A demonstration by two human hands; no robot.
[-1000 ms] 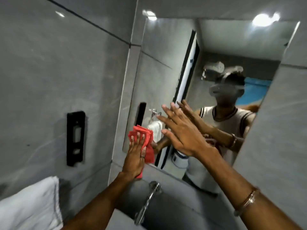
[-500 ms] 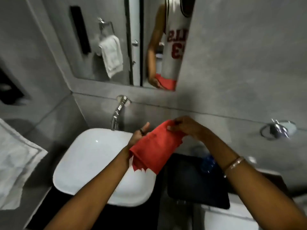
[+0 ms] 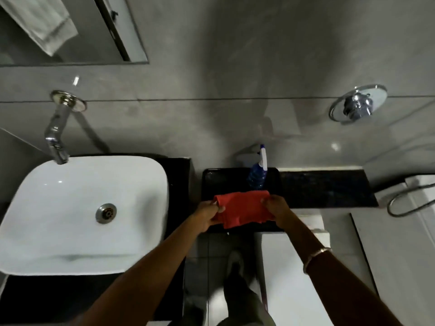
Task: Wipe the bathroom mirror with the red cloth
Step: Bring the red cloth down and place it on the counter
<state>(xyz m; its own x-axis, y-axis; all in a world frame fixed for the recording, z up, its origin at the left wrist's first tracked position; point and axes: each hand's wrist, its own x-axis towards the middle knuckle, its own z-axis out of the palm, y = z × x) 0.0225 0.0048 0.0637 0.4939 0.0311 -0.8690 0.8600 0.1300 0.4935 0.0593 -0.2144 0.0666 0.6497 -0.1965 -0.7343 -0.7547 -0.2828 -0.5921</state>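
Note:
The red cloth [image 3: 243,208] is stretched between both my hands, low over a black tray [image 3: 211,184]. My left hand [image 3: 207,214] pinches its left edge and my right hand [image 3: 279,210] pinches its right edge. The bathroom mirror [image 3: 94,31] is far up at the top left of the view, with only its lower corner showing; a white towel is reflected in it. Neither hand is near the mirror.
A white basin [image 3: 70,220] with a wall tap [image 3: 57,135] sits to the left. A blue spray bottle [image 3: 257,171] stands at the tray's back edge. A chrome wall valve [image 3: 357,105] is at the right, above a white cistern [image 3: 400,255] with a hose.
My view has swung down from the mirror to the counter. The cloth left the glass, my right hand took its other edge, and both hands carried it down over the black tray.

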